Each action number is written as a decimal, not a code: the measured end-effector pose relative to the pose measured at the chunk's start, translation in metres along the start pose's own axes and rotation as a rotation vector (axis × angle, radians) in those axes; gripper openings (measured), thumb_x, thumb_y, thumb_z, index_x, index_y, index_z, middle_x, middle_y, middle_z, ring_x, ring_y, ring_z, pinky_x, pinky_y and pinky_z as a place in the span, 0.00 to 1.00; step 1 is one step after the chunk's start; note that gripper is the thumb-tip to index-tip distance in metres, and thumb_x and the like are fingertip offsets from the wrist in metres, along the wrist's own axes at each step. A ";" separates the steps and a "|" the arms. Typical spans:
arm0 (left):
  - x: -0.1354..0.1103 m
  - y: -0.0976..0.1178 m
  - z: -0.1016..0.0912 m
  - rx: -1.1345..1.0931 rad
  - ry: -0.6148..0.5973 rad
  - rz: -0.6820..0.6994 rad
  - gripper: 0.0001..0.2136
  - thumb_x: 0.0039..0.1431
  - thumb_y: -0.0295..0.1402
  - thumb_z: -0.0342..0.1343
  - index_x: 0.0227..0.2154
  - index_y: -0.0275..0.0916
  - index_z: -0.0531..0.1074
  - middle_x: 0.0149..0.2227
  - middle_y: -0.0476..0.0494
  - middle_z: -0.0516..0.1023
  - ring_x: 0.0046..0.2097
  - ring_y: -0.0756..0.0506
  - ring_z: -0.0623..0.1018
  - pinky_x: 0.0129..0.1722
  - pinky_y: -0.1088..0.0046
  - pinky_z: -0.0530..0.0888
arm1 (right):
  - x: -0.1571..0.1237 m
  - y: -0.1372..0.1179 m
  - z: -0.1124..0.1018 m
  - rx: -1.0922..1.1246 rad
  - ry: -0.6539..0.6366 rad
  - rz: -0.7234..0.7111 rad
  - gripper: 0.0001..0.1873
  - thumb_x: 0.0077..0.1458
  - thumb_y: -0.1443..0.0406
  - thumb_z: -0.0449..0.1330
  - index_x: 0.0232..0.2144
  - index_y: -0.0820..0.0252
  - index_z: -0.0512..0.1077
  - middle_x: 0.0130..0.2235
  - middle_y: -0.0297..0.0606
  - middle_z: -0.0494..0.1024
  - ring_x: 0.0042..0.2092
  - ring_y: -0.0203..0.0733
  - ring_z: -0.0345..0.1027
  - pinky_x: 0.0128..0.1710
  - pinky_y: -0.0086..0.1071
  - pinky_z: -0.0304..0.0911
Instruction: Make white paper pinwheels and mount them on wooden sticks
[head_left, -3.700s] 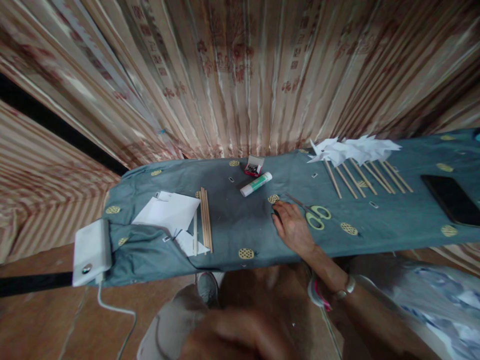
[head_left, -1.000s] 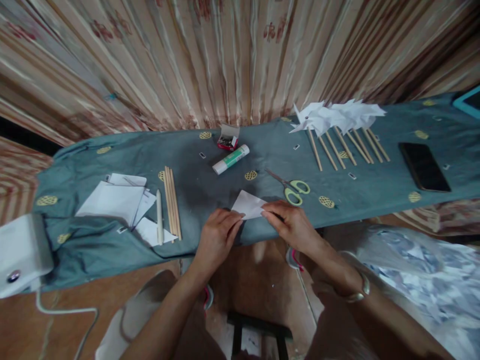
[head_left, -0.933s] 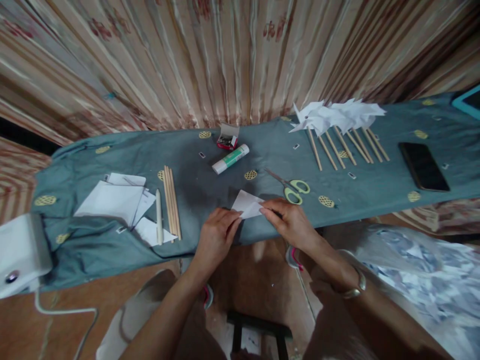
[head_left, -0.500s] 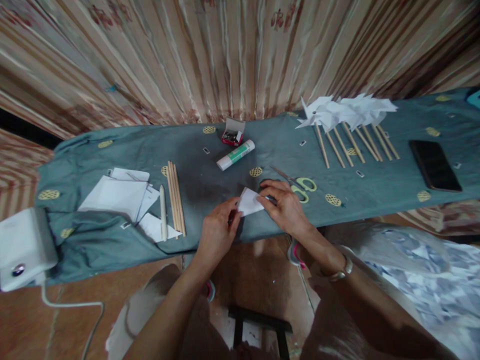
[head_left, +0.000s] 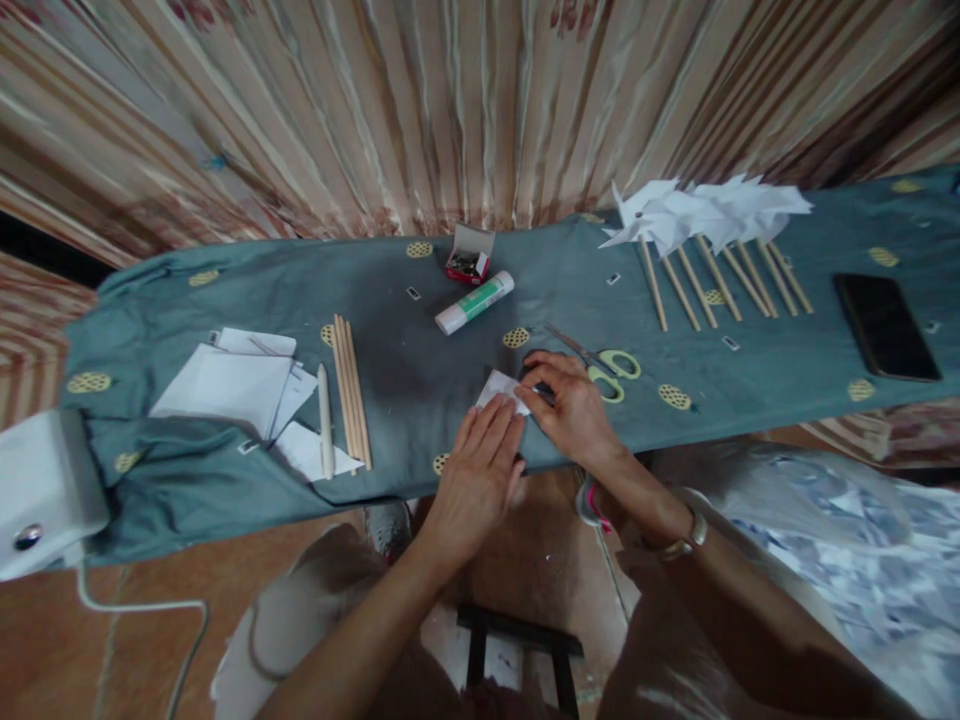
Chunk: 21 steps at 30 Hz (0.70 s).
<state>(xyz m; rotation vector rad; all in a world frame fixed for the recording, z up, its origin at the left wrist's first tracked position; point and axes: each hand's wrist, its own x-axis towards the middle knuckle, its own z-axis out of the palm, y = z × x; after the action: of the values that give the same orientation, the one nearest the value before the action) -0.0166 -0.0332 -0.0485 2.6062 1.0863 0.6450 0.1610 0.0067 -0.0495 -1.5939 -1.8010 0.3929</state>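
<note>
A small folded piece of white paper (head_left: 495, 384) lies on the cloth near the table's front edge. My left hand (head_left: 484, 460) rests flat over its lower part, fingers stretched out and side by side. From the right, my right hand (head_left: 568, 405) pinches the paper's edge between thumb and fingers. Something dark shows beneath the right hand's fingers; I cannot make out what it is. Just beyond that hand lie scissors (head_left: 611, 375) with light green handles. A glue stick (head_left: 475, 303) lies farther back, by an open small red box (head_left: 466, 265) of tiny metal pieces.
On the left are white paper sheets (head_left: 225, 390), a white pen-like stick (head_left: 325, 420) and several wooden sticks (head_left: 349, 390). Paper pinwheels (head_left: 705, 215) on sticks lie back right, near a black phone (head_left: 886, 327). A white device (head_left: 49, 490) stands at the left edge.
My left hand has gone from holding the paper's left corner to lying flat across it. My right hand stays at the paper's right edge. The view has shifted slightly.
</note>
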 end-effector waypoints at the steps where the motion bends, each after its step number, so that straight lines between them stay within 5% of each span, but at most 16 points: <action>1: -0.001 0.000 0.002 0.002 -0.009 -0.002 0.21 0.66 0.28 0.49 0.60 0.29 0.61 0.62 0.27 0.67 0.67 0.36 0.63 0.64 0.47 0.64 | 0.000 0.000 0.000 -0.003 0.003 0.001 0.04 0.57 0.66 0.60 0.30 0.58 0.75 0.46 0.45 0.79 0.49 0.50 0.70 0.53 0.46 0.63; 9: -0.002 -0.002 0.002 -0.004 -0.048 -0.034 0.26 0.66 0.32 0.49 0.64 0.30 0.53 0.64 0.24 0.63 0.69 0.35 0.58 0.65 0.45 0.63 | 0.001 -0.002 0.003 -0.022 0.025 0.022 0.04 0.56 0.66 0.60 0.29 0.57 0.74 0.46 0.43 0.79 0.49 0.51 0.70 0.54 0.48 0.63; 21: -0.003 -0.004 0.004 0.053 -0.075 -0.010 0.27 0.65 0.37 0.52 0.62 0.27 0.58 0.64 0.22 0.63 0.68 0.32 0.59 0.64 0.47 0.64 | -0.002 -0.006 0.002 -0.080 0.008 -0.005 0.06 0.60 0.64 0.57 0.34 0.57 0.75 0.48 0.46 0.78 0.50 0.53 0.69 0.55 0.49 0.63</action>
<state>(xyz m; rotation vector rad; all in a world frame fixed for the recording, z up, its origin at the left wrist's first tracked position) -0.0186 -0.0327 -0.0542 2.6450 1.1077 0.5185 0.1554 0.0040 -0.0481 -1.6427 -1.8352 0.3155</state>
